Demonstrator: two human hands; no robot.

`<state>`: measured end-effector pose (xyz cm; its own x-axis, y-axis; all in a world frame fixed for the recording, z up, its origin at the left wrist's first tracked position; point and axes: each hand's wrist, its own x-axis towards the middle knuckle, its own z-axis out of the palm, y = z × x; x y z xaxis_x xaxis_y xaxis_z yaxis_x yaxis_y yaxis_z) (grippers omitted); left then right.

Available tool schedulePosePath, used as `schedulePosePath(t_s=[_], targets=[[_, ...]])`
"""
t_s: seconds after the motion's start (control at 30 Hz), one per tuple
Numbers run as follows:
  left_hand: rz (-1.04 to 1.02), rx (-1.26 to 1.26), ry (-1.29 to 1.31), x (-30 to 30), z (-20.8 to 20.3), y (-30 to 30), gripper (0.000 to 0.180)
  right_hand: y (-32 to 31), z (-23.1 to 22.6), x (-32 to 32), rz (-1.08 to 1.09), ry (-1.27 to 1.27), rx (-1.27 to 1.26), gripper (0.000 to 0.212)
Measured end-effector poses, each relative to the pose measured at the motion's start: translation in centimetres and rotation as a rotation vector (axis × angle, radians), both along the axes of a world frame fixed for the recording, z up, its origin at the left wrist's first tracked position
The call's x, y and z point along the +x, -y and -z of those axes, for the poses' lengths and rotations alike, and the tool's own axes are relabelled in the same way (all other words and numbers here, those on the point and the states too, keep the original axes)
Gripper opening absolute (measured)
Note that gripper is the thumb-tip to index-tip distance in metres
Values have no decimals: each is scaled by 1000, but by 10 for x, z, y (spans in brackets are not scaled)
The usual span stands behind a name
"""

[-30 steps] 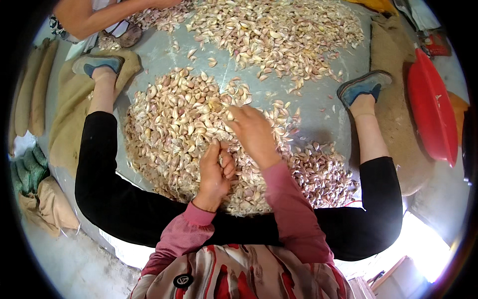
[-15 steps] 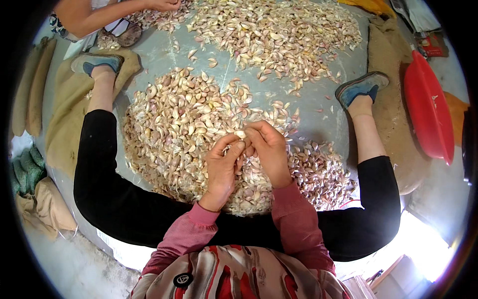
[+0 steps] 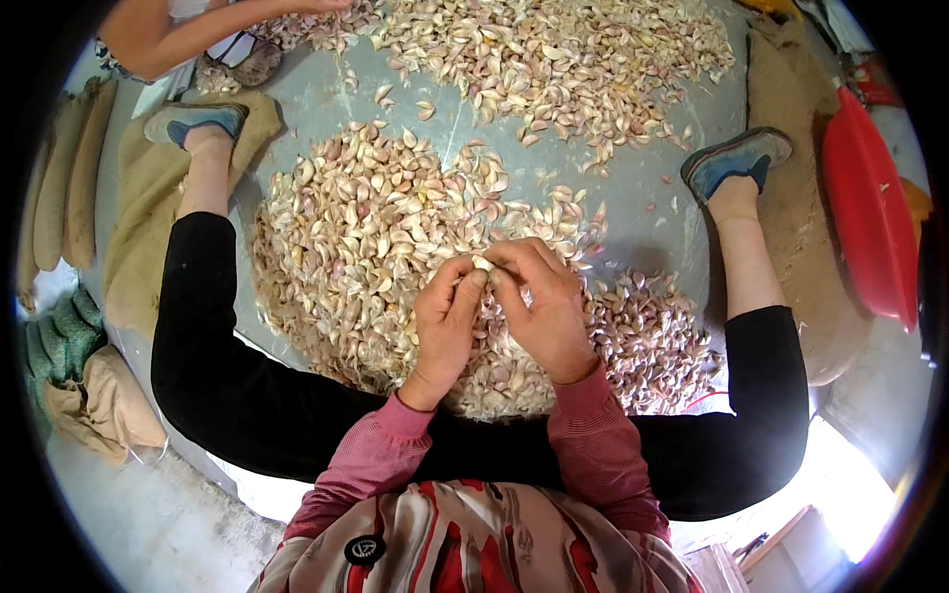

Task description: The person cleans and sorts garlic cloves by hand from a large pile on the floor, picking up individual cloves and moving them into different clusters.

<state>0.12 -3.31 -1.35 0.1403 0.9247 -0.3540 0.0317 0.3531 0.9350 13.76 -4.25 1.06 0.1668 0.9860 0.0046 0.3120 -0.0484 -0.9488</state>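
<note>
Between my fingertips is a pale garlic clove (image 3: 482, 264), mostly covered by the fingers. My left hand (image 3: 447, 321) pinches it with thumb and forefinger. From the other side my right hand (image 3: 542, 301) grips the same clove, thumb and fingers pressed together. Both hands are just above a wide heap of loose garlic cloves (image 3: 346, 217), which spreads between my legs. A pinker, darker pile of cloves (image 3: 647, 346) lies to the right of my right wrist.
Farther off is another big heap of cloves (image 3: 563, 59). Another person's arm (image 3: 198, 35) reaches in at the far left. A red plastic basin (image 3: 870, 208) leans at the right beside burlap sacking (image 3: 786, 89). Green sacks (image 3: 59, 336) lie at the left.
The whole view has shifted slightly. My hands stay together on the clove, with the right hand turned a little and its fingers more bent.
</note>
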Motion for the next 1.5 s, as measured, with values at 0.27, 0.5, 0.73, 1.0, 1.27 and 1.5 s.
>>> schedulePosePath(t_s=[0.27, 0.5, 0.73, 1.0, 1.27, 1.5], targets=[[25, -261, 306, 1, -13, -7, 21, 3, 14, -2, 72, -374, 4, 20], [-15, -66, 171, 10, -11, 6, 19, 10, 8, -19, 148, -691, -226, 21], [-94, -18, 123, 11, -11, 10, 13, 11, 10, -26, 179, -426, -3, 21], [-16, 17, 90, 5, -5, 11, 14, 10, 13, -19, 144, -447, -56, 22], [10, 22, 158, 7, -7, 9, 19, 13, 10, -8, 90, -561, -212, 19], [-18, 165, -85, 6, 2, 11, 22, 14, 14, -22, 149, -508, -235, 15]])
